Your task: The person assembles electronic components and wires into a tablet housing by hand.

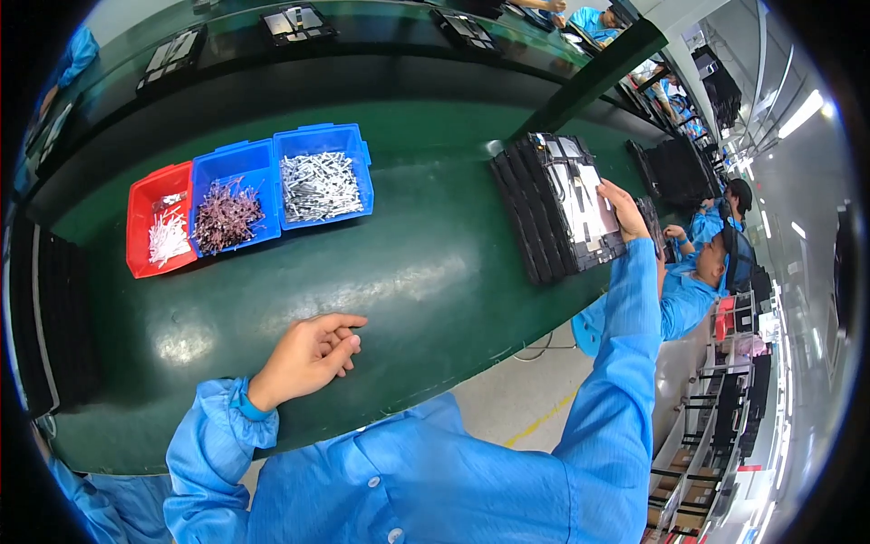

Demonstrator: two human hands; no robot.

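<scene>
The right hand of a person in blue work clothes reaches out to a stack of flat, black, rectangular frames on the right side of a glossy dark green table. The uppermost piece, a flat rectangular panel with silver-grey plates and black strips, lies face up on the stack, directly left of this hand and touching it. The fingers rest over the panel's right edge; the thumb is hidden, so I cannot tell whether the hand grips it or only lies against it.

The panel's long axis runs from the far side of the table toward the near side, slanting so that its near end sits farther right. The frames below line up the same way, their dark edges showing along the left.

The left hand is on the near part of the table, well apart from the stack, holding nothing: the fingers curl loosely and the index finger points right.

Beyond it stand three joined plastic bins: a red one with small white pieces, a blue one with brownish-purple pieces, and another blue one with silvery-white pieces.
</scene>
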